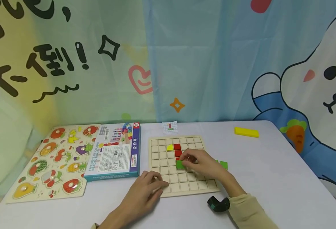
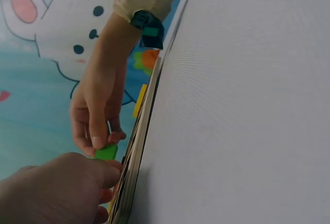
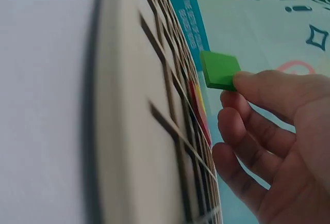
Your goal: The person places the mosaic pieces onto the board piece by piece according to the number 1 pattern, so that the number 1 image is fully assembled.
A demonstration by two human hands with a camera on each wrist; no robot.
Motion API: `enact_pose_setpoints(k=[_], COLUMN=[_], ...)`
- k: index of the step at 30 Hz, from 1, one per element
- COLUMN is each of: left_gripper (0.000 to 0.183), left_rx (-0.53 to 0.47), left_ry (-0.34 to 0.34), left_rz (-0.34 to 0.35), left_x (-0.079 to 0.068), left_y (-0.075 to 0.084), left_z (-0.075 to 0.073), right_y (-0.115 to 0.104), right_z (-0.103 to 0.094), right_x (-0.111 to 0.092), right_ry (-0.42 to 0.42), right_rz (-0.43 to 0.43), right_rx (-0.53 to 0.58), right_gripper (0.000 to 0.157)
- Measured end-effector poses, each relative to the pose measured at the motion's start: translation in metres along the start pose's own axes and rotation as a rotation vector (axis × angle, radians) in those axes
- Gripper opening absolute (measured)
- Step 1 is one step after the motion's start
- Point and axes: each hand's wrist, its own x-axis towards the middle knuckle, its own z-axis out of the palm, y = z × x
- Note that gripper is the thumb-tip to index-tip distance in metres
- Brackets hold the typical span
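Observation:
My right hand (image 1: pixel 200 163) pinches a small green square tile (image 3: pixel 220 70) between thumb and fingertips, just above the wooden grid board (image 1: pixel 191 187). On the board a yellow tile (image 1: pixel 170 147) lies beside a short column of red tiles (image 1: pixel 177 147), the lowest partly hidden by the right hand. My left hand (image 1: pixel 145 190) rests with loosely bent fingers at the board's front left edge and holds nothing. In the left wrist view the held tile shows under the right fingertips. More green tiles (image 1: pixel 223 164) lie right of the board, partly behind the right wrist.
A small card with a coloured grid pattern (image 1: pixel 170 128) lies behind the board. To the left are a boxed set (image 1: pixel 113 159) and a fruit puzzle board (image 1: pixel 79 187). A yellow block (image 1: pixel 246 132) sits at the back right. A black device (image 1: pixel 218 204) is at the right wrist.

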Motion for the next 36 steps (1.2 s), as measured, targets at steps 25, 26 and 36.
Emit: enact_pose_setpoints(k=[25, 26, 36], left_gripper=[0.028, 0.028, 0.031], left_rx=[-0.037, -0.037, -0.032], left_ry=[0.053, 0.050, 0.058], left_rz=[0.038, 0.035, 0.030], left_x=[0.003, 0.003, 0.001], left_y=[-0.006, -0.006, -0.007], left_z=[0.002, 0.002, 0.003], right_y=[-0.016, -0.016, -0.015], right_z=[0.022, 0.022, 0.026], right_x=[0.009, 0.010, 0.011], right_ry=[0.041, 0.039, 0.035], right_rz=[0.058, 0.058, 0.037], right_rx=[-0.125, -0.128, -0.171], right_gripper=[0.005, 0.005, 0.005])
